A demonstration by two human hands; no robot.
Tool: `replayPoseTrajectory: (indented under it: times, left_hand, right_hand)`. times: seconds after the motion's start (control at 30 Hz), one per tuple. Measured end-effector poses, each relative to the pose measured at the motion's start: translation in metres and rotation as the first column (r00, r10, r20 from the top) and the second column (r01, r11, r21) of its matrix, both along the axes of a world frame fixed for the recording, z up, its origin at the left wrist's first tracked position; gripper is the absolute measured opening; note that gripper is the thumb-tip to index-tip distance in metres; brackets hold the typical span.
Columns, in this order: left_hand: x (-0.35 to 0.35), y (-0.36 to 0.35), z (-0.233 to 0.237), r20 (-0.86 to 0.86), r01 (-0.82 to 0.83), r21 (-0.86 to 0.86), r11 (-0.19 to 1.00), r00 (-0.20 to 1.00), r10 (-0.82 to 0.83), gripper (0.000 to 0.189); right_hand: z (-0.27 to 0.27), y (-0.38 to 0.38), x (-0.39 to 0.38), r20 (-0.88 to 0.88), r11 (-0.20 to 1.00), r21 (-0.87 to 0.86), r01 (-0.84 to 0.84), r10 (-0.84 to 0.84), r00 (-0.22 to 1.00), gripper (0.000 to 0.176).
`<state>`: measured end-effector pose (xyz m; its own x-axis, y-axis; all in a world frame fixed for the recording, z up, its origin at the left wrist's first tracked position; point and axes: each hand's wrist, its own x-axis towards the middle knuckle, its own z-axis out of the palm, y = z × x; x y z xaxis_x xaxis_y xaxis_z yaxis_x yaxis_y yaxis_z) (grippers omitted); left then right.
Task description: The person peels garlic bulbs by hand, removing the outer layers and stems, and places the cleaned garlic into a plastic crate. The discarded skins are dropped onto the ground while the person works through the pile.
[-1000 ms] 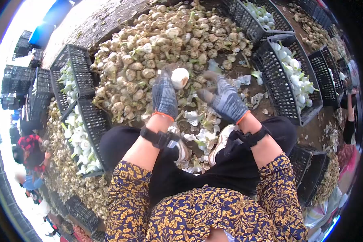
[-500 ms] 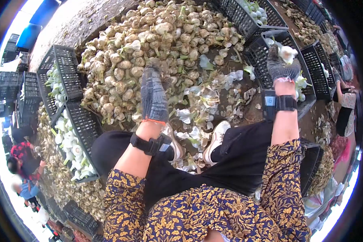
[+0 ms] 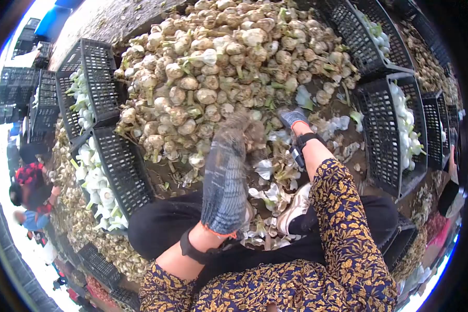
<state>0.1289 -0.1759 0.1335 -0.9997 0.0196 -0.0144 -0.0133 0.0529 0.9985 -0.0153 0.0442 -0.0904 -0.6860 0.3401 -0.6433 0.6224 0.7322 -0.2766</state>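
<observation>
My left hand (image 3: 226, 174), in a dirty grey knit glove, is in front of the garlic pile (image 3: 208, 73). Its fingers are blurred and curl around a brownish garlic bulb (image 3: 254, 136), partly hidden by the glove. Just to the right, my right hand (image 3: 293, 117) wears a similar glove and reaches in low over the loose peels (image 3: 283, 140); its fingers are mostly out of sight, and no bulb shows in it. Whitish, trimmed garlic bulbs (image 3: 408, 127) fill part of the black crate (image 3: 382, 138) at my right.
More black crates of white garlic stand at my left (image 3: 122, 171) and at the upper right (image 3: 343, 31). My shoe (image 3: 295, 210) rests among peels. Other people (image 3: 34, 187) sit at the far left beside another garlic heap (image 3: 78, 208).
My right hand has left the crate at right, where it held a white bulb, and moved to the peels in the middle. My left hand has drawn back from the pile toward me.
</observation>
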Motion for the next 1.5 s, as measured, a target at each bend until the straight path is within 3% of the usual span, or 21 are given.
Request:
replayPoseTrajectory:
  times: [0.03, 0.07, 0.17, 0.23, 0.27, 0.33, 0.37, 0.43, 0.47, 0.53, 0.63, 0.67, 0.7, 0.8, 0.9, 0.93, 1.07, 1.17, 1.3, 1.43, 1.5]
  left_hand:
    - [0.009, -0.011, -0.025, -0.223, 0.046, -0.565, 0.824, 0.953, -0.206, 0.039]
    - [0.008, -0.012, -0.036, -0.386, -0.061, -0.618, 0.784, 0.892, -0.235, 0.044]
    - [-0.007, -0.004, -0.017, -0.242, -0.023, -0.479, 0.877, 0.964, -0.107, 0.04]
    - [-0.019, 0.006, 0.006, -0.079, -0.012, -0.308, 0.951, 0.997, -0.013, 0.036]
    - [-0.024, 0.011, 0.016, 0.005, -0.02, -0.219, 0.976, 1.0, 0.022, 0.034]
    - [-0.029, 0.019, 0.014, 0.08, -0.017, 0.027, 0.999, 0.997, 0.015, 0.032]
    - [-0.031, 0.022, 0.009, 0.066, -0.017, 0.033, 0.999, 0.998, 0.015, 0.032]
    - [-0.035, 0.031, 0.008, 0.379, 0.018, 0.086, 0.996, 0.924, -0.049, 0.046]
    - [-0.032, 0.036, 0.01, 0.368, 0.022, 0.088, 0.996, 0.928, -0.053, 0.046]
    - [-0.029, 0.046, 0.013, 0.211, 0.027, -0.293, 0.956, 0.977, 0.038, 0.039]
    - [-0.026, 0.057, 0.011, 0.156, 0.086, -0.346, 0.934, 0.987, -0.033, 0.041]
    - [-0.025, 0.062, 0.014, 0.283, 0.088, -0.242, 0.966, 0.959, -0.016, 0.044]
    - [-0.029, 0.06, 0.013, 0.274, 0.09, -0.248, 0.965, 0.962, -0.019, 0.044]
    - [-0.036, 0.055, 0.008, 0.065, 0.131, -0.327, 0.936, 0.991, -0.116, 0.041]
    - [-0.035, 0.061, 0.009, 0.02, 0.063, -0.308, 0.949, 0.998, -0.06, 0.04]
    - [-0.034, 0.063, 0.01, -0.012, 0.051, -0.318, 0.947, 0.998, -0.057, 0.04]
    - [-0.027, 0.067, 0.002, -0.443, -0.122, -0.587, 0.8, 0.876, -0.192, 0.045]
    - [-0.027, 0.069, -0.002, -0.541, -0.189, -0.577, 0.794, 0.817, -0.199, 0.049]
    - [-0.025, 0.069, 0.001, -0.544, -0.185, -0.597, 0.78, 0.809, -0.224, 0.051]
    - [-0.025, 0.071, -0.011, -0.586, -0.249, -0.601, 0.76, 0.783, -0.207, 0.05]
    - [-0.026, 0.072, -0.014, -0.584, -0.264, -0.597, 0.757, 0.79, -0.185, 0.049]
  right_hand:
    - [0.007, -0.007, -0.001, 0.002, 1.0, -0.006, -0.009, 0.009, 1.0, 0.058]
    - [0.027, -0.014, 0.003, 0.019, 0.999, 0.039, -0.001, 0.0, 1.0, 0.058]
    - [0.036, -0.019, 0.013, -0.03, 0.991, 0.131, 0.026, -0.022, 0.999, 0.049]
    - [0.052, -0.016, 0.02, -0.186, 0.999, -0.019, -0.026, 0.022, 0.982, 0.036]
    - [0.028, -0.004, 0.017, -0.265, 0.932, -0.067, -0.356, 0.327, 0.907, 0.028]
    - [0.065, -0.006, 0.026, -0.361, 0.918, -0.044, -0.394, 0.353, 0.863, 0.03]
    - [0.091, -0.009, 0.035, -0.446, 0.902, -0.026, -0.431, 0.376, 0.813, 0.034]
    - [0.154, -0.018, 0.052, -0.599, 0.867, 0.022, -0.497, 0.41, 0.688, 0.046]
    - [0.187, -0.022, 0.06, -0.619, 0.827, -0.068, -0.559, 0.404, 0.673, 0.054]
    - [0.216, -0.021, 0.079, -0.682, 0.777, 0.053, -0.627, 0.487, 0.546, 0.055]
    - [0.239, -0.024, 0.115, -0.727, 0.71, 0.275, -0.649, 0.595, 0.343, 0.058]
    - [0.248, -0.023, 0.128, -0.732, 0.7, 0.372, -0.609, 0.625, 0.272, 0.059]
    - [0.253, -0.023, 0.134, -0.737, 0.705, 0.375, -0.602, 0.621, 0.268, 0.059]
    - [0.277, -0.025, 0.145, -0.835, 0.792, -0.434, -0.43, -0.175, 0.521, 0.037]
    - [0.263, -0.007, 0.134, -0.694, 0.791, -0.551, -0.266, -0.256, 0.673, 0.031]
    - [0.259, -0.01, 0.128, -0.505, 0.698, -0.708, -0.105, -0.397, 0.766, 0.034]
    - [0.26, -0.009, 0.123, -0.512, 0.755, -0.634, -0.165, -0.251, 0.821, 0.04]
    - [0.267, -0.009, 0.124, -0.495, 0.66, -0.722, -0.209, -0.281, 0.822, 0.041]
    - [0.253, -0.002, 0.123, -0.695, 0.767, -0.477, -0.429, -0.031, 0.719, 0.026]
    - [0.258, 0.003, 0.126, -0.703, 0.748, -0.476, -0.462, -0.009, 0.711, 0.019]
    - [0.248, 0.01, 0.126, -0.86, 0.72, 0.347, -0.602, 0.5, 0.102, 0.015]
